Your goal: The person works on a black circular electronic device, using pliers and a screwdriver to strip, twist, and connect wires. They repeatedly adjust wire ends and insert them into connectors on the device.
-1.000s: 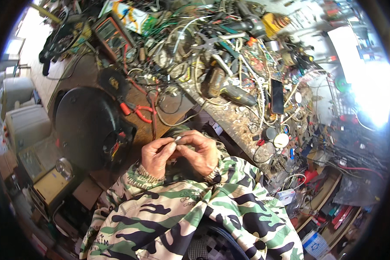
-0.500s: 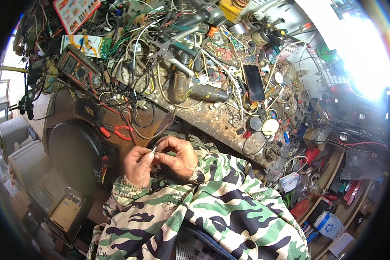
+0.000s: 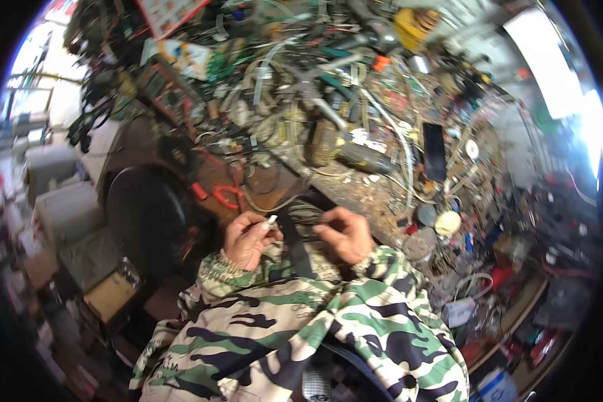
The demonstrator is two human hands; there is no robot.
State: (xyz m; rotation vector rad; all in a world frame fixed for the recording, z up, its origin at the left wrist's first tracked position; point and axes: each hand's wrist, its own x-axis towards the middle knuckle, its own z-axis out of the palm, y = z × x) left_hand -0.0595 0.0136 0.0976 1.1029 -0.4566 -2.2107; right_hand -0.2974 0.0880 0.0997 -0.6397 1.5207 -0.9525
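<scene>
Near the bench's (image 3: pixel 355 194) front edge, the left hand (image 3: pixel 246 238) pinches a small white piece (image 3: pixel 272 219); the right hand (image 3: pixel 345 234) grips a dark strap (image 3: pixel 295 241), work seemingly unfinished.

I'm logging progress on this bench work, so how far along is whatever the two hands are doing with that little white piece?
Nothing shows as finished. In hand: the left hand pinches a small white piece at its fingertips, and the right hand is curled beside it, holding something too small to tell. The red-handled pliers lie unused on the cluttered workbench. What remains cannot be judged.
</scene>
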